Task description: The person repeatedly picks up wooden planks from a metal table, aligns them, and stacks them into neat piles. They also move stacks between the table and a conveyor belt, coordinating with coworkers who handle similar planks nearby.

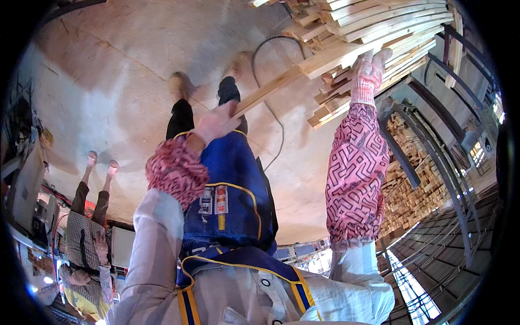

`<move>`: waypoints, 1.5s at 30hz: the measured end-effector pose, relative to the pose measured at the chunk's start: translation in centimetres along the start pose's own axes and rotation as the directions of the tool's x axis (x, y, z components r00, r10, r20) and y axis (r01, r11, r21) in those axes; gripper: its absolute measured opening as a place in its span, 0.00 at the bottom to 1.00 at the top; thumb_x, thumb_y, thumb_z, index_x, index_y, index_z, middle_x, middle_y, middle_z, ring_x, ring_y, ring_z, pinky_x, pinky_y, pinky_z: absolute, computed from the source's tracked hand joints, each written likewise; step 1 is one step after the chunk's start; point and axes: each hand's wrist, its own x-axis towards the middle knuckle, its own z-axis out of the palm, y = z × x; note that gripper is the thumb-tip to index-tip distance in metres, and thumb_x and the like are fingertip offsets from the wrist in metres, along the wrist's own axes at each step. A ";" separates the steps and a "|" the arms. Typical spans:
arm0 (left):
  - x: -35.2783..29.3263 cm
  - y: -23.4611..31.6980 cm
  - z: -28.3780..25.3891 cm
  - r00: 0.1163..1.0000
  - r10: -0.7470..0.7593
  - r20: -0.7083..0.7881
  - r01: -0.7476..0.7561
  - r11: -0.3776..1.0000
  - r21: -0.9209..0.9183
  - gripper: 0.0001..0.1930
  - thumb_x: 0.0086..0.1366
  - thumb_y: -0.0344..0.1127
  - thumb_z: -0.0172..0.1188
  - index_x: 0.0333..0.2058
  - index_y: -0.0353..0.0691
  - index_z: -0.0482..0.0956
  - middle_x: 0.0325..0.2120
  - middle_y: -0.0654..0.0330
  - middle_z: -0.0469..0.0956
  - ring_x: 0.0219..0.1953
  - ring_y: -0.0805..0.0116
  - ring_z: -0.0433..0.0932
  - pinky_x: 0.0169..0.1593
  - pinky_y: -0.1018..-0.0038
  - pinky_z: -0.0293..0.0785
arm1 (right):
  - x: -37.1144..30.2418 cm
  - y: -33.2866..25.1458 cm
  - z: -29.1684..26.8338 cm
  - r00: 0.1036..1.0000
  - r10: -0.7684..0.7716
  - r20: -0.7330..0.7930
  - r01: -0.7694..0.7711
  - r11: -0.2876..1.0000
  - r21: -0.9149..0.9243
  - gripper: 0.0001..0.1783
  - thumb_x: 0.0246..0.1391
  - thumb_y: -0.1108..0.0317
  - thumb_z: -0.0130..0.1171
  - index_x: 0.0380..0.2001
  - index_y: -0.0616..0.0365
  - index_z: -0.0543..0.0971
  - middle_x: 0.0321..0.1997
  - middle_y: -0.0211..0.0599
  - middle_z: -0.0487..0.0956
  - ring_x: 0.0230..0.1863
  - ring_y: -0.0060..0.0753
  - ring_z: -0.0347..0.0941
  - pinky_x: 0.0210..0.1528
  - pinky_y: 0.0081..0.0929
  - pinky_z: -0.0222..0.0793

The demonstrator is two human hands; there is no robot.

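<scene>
My left hand (215,123), in a pale glove, is closed around the near end of a long wooden plank (271,93). The plank slants up and right from in front of my blue apron (230,168) toward a stack of boards (390,24). My right hand (370,70), also gloved, reaches forward at the stack's near side. Its fingers grip a wooden plank there, though their tips blend with the pale wood. Whether both hands hold one same plank is hard to tell. Pink patterned sleeve covers (355,168) are on my forearms.
A dark cable (283,130) curves over the concrete floor (119,70) beside my feet. Dark metal bars (436,108) stand on the right, near more piled wood blocks (411,200). Another person (89,233) stands at the left, near machines and a pale box (123,246).
</scene>
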 end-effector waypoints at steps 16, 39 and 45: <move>-31.4 -17.6 -6.6 0.512 -0.652 -0.559 0.779 0.627 -0.018 0.25 0.57 0.47 0.61 0.52 0.49 0.71 0.44 0.52 0.79 0.46 0.49 0.78 0.48 0.55 0.75 | -8.4 -2.9 -4.6 0.998 -0.044 -0.038 0.048 0.991 0.126 0.48 0.56 0.48 0.56 0.68 0.67 0.51 0.68 0.56 0.61 0.66 0.51 0.60 0.67 0.36 0.55; -46.0 -23.3 -20.6 -0.453 -0.205 -0.867 0.342 0.858 -0.382 0.42 0.44 0.42 0.69 0.62 0.50 0.64 0.59 0.56 0.66 0.62 0.56 0.61 0.62 0.63 0.63 | -42.4 -45.8 -4.0 0.182 -0.680 0.710 0.981 0.082 -0.173 0.24 0.44 0.56 0.61 0.49 0.44 0.78 0.47 0.35 0.81 0.50 0.38 0.77 0.51 0.38 0.73; -43.3 -26.1 -23.8 0.069 -0.457 -0.887 0.217 0.875 -0.433 0.38 0.49 0.53 0.66 0.59 0.50 0.67 0.60 0.58 0.64 0.61 0.55 0.62 0.62 0.65 0.63 | -41.6 -55.0 -1.0 0.349 -0.806 0.479 0.901 0.429 0.065 0.22 0.43 0.46 0.63 0.38 0.48 0.82 0.35 0.43 0.83 0.39 0.50 0.80 0.41 0.39 0.77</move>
